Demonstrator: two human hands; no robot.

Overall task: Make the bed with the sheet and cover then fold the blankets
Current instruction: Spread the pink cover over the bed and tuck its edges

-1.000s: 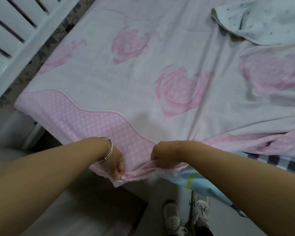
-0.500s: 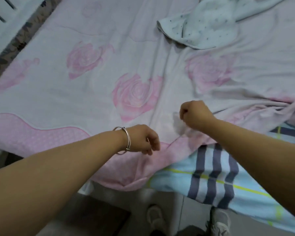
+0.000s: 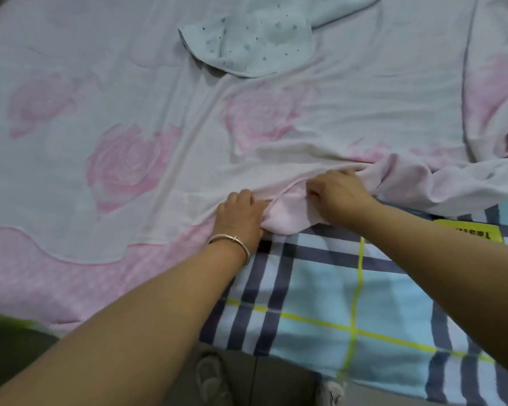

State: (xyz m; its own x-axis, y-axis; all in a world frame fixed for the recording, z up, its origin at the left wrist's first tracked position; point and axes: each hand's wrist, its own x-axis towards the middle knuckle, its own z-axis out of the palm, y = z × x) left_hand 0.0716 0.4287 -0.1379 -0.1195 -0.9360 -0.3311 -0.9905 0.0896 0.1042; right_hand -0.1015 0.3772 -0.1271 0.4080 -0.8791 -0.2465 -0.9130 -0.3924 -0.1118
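Pinching the rose cover (image 3: 165,118)'s bunched edge, left hand (image 3: 238,215) and right hand (image 3: 339,197) grip fabric; uneven pull risks dragging 12 o'clock dotted blanket (image 3: 252,39), exposing plaid sheet (image 3: 320,303).

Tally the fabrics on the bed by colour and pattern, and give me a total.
Pink rose-print cover, gripped at its bunched edge by the left hand and right hand: 1
Pale blue dotted blanket, lying on the cover: 1
Blue plaid sheet with navy and yellow stripes, under the cover: 1
Total: 3
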